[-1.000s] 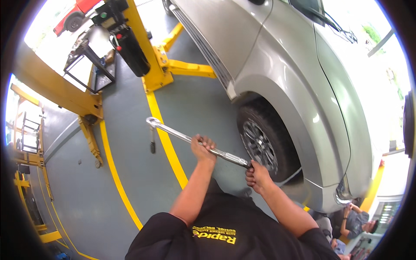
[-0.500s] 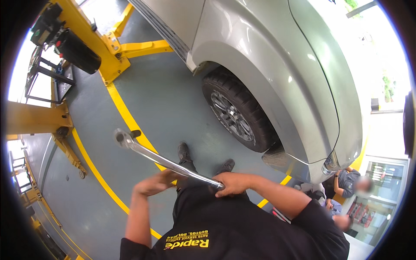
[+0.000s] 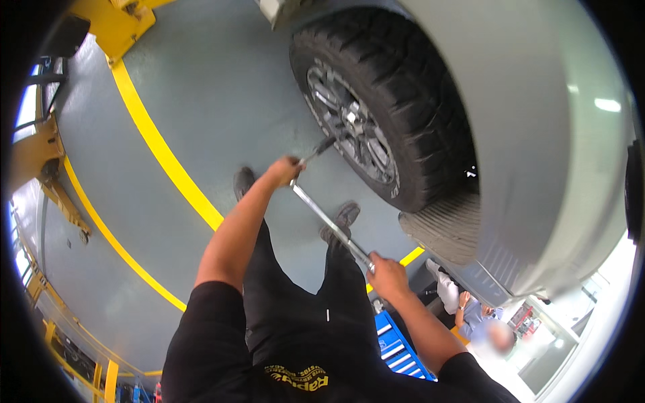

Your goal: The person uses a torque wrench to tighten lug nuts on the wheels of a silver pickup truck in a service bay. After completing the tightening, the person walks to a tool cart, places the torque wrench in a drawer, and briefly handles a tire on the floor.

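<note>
A long chrome socket wrench [image 3: 329, 221] slants across in front of my legs. My left hand [image 3: 285, 171] is closed around its head, where a thin extension with a dark socket [image 3: 325, 144] sticks out toward the wheel. My right hand [image 3: 388, 275] grips the far end of the handle. Just beyond the socket is the car's wheel, with a silver and dark spoked rim [image 3: 353, 121] and a chunky black tyre [image 3: 410, 87]. The socket tip overlaps the rim's edge in the picture; I cannot tell whether they touch.
The silver car's body [image 3: 537, 134] arches over the wheel, with a ribbed mud flap [image 3: 443, 232] behind it. Yellow lift parts [image 3: 121, 30] stand at the left. A blue tool cabinet [image 3: 396, 346] is near my right arm. Another person [image 3: 477, 322] is at the lower right.
I have come closer to the wheel and bent toward it. My left hand has moved up onto the wrench's head, and the socket has swung from the left toward the wheel.
</note>
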The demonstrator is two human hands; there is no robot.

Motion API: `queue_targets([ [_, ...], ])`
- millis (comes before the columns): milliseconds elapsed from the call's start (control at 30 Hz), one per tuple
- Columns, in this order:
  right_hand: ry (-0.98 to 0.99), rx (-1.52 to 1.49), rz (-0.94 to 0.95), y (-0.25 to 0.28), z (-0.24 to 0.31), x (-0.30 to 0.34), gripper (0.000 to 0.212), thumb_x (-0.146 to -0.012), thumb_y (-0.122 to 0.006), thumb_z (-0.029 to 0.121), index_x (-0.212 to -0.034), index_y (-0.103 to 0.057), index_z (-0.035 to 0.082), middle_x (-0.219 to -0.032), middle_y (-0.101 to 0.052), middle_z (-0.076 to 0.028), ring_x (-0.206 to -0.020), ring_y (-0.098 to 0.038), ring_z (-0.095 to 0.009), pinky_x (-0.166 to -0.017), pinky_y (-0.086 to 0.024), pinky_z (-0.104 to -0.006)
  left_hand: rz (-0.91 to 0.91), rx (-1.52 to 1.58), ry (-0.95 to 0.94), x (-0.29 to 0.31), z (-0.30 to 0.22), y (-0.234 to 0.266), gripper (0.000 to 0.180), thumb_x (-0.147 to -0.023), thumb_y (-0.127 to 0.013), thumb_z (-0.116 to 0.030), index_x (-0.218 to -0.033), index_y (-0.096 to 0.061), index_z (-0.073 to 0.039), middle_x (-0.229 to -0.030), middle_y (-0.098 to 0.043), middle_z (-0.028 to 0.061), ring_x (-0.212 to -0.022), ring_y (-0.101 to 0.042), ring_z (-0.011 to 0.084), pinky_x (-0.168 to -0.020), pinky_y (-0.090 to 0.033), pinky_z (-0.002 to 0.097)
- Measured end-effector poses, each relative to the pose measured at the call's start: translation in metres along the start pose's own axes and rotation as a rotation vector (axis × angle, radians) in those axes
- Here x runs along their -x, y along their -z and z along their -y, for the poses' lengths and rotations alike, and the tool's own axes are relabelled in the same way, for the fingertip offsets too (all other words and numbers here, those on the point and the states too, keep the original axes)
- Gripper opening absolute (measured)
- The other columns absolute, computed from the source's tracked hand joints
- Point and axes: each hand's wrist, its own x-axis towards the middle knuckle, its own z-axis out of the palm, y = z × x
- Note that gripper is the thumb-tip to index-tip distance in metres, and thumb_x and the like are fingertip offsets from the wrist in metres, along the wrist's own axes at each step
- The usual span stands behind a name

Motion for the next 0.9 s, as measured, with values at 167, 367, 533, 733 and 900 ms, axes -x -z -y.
queue_targets([
  [167,-0.06,0.01,-0.096,0.003,-0.045,-0.042,0.033,-0.083,-0.071,0.017,-0.113,-0.059,0.007,-0.086,-0.072,-0.019,-0.084,-0.07,-0.04,-0.074,-0.054,-0.0524,-0.08,0.096,-0.07,-0.065,-0.049,-0.026,0.041,-0.092,-0.07,-0.042,-0.108,-0.073,-0.004,-0.08,-0.069,0.0073,-0.07,-0.06,0.0176,-0.068,-0.048,0.0358],
  [367,-0.097,-0.076,-0.125,0.001,-0.076,-0.066,0.031,-0.085,-0.071,0.022,-0.107,-0.059,0.005,-0.088,-0.071,-0.021,-0.088,-0.069,-0.043,-0.077,-0.052,-0.0521,-0.307,0.086,-0.034,-0.087,-0.068,-0.062,0.039,-0.087,-0.075,-0.038,-0.109,-0.074,-0.006,-0.086,-0.072,0.0089,-0.076,-0.066,0.0212,-0.072,-0.051,0.0369],
  [533,-0.208,-0.302,0.018,-0.038,-0.095,-0.082,0.034,-0.088,-0.073,0.031,-0.099,-0.06,0.001,-0.089,-0.071,-0.021,-0.09,-0.068,-0.045,-0.079,-0.051,-0.0527,-0.364,-0.027,0.065,-0.082,-0.088,-0.065,0.037,-0.086,-0.075,-0.038,-0.11,-0.075,-0.009,-0.102,-0.076,0.012,-0.099,-0.07,0.0294,-0.088,-0.053,0.041],
  [733,-0.281,-0.298,0.04,-0.044,-0.071,-0.094,0.039,-0.088,-0.071,0.037,-0.09,-0.065,-0.002,-0.088,-0.07,-0.025,-0.091,-0.066,-0.048,-0.08,-0.051,-0.053,-0.215,-0.029,0.037,-0.102,-0.071,-0.041,0.047,-0.083,-0.076,-0.049,-0.112,-0.077,-0.013,-0.102,-0.076,0.0089,-0.104,-0.07,0.0281,-0.091,-0.052,0.0406],
  [900,-0.361,-0.27,-0.085,-0.126,-0.095,-0.131,0.031,-0.085,-0.07,0.032,-0.09,-0.069,0.002,-0.086,-0.071,-0.024,-0.087,-0.067,-0.046,-0.078,-0.053,-0.0536,-0.195,-0.05,0.04,-0.098,-0.08,-0.061,0.056,-0.084,-0.072,-0.06,-0.119,-0.075,-0.017,-0.109,-0.075,0.0115,-0.109,-0.069,0.031,-0.094,-0.052,0.042],
])
